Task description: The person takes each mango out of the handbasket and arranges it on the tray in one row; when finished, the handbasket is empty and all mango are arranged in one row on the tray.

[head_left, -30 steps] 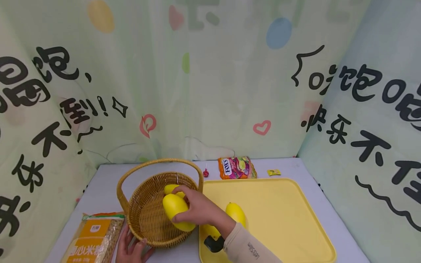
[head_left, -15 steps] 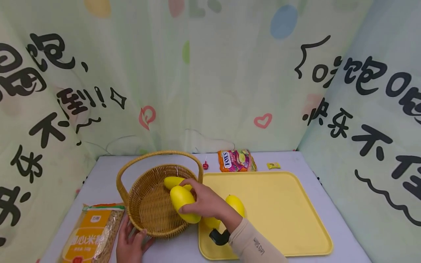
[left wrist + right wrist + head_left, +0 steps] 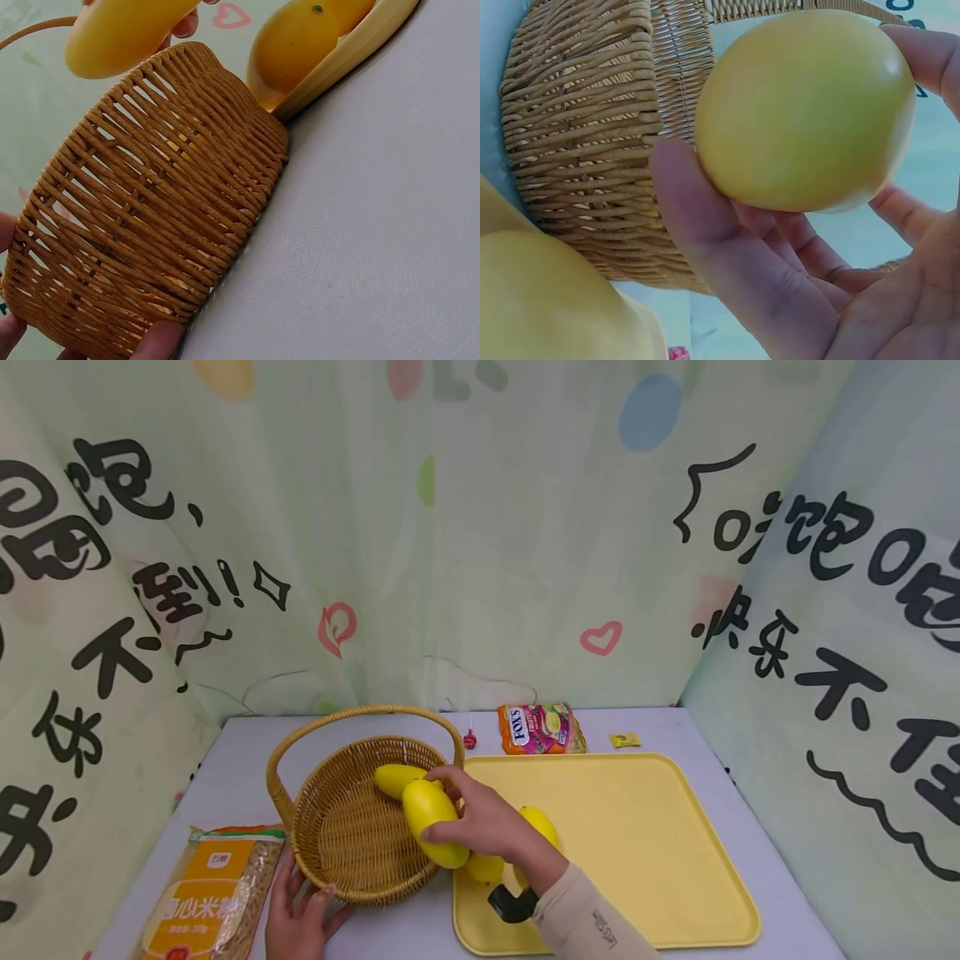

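Note:
A wicker basket (image 3: pixel 352 852) with a tall handle stands left of centre. My left hand (image 3: pixel 300 918) holds its outer wall at the front left, and the left wrist view shows several fingertips against the weave. One yellow mango (image 3: pixel 395 780) lies inside, by the right wall. My right hand (image 3: pixel 480 817) grips another mango (image 3: pixel 432 817) above the basket's right rim, with the thumb on the near side. In the right wrist view this mango (image 3: pixel 802 112) sits between thumb and fingers. Two more mangoes, one partly behind my wrist (image 3: pixel 538 827) and one below my hand (image 3: pixel 485 867), rest on the yellow tray (image 3: pixel 637 843).
A bag of grain-like food (image 3: pixel 213 893) lies left of the basket. Along the back edge are a red lollipop (image 3: pixel 470 739), a FOX'S candy bag (image 3: pixel 542 728) and a small yellow packet (image 3: pixel 625 740). Printed curtains (image 3: pixel 517 543) enclose the table at the back and sides.
My right hand has moved right with its mango, from over the basket's inside toward the right rim. The left hand stays at the basket. The head view has tilted slightly.

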`<state>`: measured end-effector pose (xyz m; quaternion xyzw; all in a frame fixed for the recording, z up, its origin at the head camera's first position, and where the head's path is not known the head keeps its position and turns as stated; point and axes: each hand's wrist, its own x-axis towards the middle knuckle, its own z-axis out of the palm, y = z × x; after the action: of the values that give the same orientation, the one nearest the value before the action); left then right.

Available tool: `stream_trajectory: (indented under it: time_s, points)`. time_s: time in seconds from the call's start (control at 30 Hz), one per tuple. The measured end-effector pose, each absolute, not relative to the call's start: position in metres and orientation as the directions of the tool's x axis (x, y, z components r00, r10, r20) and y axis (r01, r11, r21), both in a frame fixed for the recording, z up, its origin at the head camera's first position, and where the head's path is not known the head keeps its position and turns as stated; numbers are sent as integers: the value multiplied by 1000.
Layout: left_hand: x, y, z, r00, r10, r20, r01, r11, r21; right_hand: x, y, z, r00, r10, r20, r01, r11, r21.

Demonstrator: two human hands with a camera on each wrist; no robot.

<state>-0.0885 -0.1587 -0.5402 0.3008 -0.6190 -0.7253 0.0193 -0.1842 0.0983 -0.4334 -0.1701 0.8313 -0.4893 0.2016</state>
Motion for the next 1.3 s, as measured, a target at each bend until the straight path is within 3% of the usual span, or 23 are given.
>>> stream_trajectory:
  time_s: [0.73, 1.3]
  points:
    - [-88, -155, -540, -815, -422, -396, -327, -229, 917, -175, 142, -432, -908, -348, -233, 76, 409, -909]
    - [-89, -156, -540, -809, -424, -407, -332, -241, 912, -165, 185, -432, -931, -264, -253, 174, 288, -942]
